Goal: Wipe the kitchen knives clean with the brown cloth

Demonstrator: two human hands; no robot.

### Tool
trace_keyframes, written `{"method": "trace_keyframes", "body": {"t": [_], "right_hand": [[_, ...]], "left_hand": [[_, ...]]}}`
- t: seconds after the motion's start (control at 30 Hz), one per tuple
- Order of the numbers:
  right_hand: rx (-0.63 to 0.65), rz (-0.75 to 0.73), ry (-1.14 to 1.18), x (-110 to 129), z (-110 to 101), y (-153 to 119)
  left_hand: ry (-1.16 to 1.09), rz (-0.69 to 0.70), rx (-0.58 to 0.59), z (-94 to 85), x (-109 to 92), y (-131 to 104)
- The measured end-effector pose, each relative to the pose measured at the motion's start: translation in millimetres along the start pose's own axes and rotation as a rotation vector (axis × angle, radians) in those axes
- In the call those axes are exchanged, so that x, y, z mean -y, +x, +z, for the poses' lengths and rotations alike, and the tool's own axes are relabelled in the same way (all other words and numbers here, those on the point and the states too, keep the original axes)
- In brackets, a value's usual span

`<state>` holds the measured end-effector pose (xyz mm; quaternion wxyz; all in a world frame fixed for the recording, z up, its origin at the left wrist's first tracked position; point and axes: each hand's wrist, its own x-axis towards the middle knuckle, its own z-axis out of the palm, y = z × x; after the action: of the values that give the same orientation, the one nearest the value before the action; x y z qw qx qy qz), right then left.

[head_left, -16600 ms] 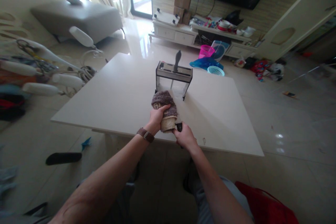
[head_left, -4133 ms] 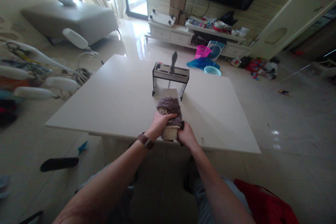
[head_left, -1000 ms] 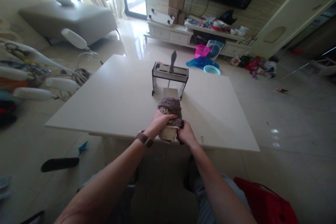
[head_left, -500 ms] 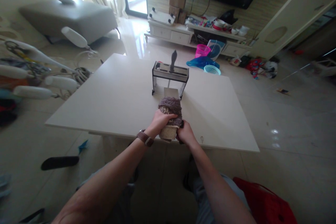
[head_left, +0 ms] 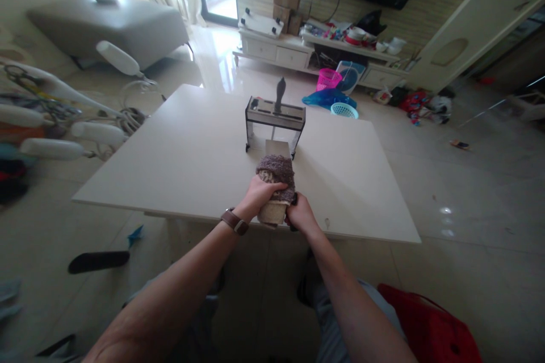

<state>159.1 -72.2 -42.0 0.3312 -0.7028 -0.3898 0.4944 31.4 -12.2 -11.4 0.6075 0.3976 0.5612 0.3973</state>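
Observation:
A fuzzy grey-brown cloth bundle (head_left: 279, 167) with a beige lower part is near the front edge of the white table (head_left: 204, 147). My left hand (head_left: 260, 194) is wrapped over the bundle from the left, thumb across its top. At its lower right, my right hand (head_left: 301, 213) is closed round something dark, mostly hidden. Just beyond the bundle stands a metal and black frame (head_left: 276, 116) with an upright dark handle (head_left: 280, 93). A flat grey plate (head_left: 277, 149) shows between the frame and the bundle.
White padded arms with cables (head_left: 102, 133) stand left of the table. Behind it are a pink basket (head_left: 328, 79), a blue bag (head_left: 326, 99) and a light-blue basket (head_left: 344, 110) on the floor. A red bag (head_left: 430, 329) lies at the lower right.
The view has shifted very slightly. Both hands keep the same hold on the bundle, with no clear movement against the table.

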Motion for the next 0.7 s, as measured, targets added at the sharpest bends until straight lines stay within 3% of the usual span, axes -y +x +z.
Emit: {"method": "trace_keyframes", "body": {"t": [0.43,0.7], "right_hand": [[0.029,-0.009,0.0,5.4,6.5,-9.0],[0.031,0.004,-0.005,9.8,7.3,-9.4]], "left_hand": [[0.03,0.014,-0.009,-10.5,-9.6,-14.8],[0.027,0.004,-0.014,-11.2,-3.5,-7.4]]}}
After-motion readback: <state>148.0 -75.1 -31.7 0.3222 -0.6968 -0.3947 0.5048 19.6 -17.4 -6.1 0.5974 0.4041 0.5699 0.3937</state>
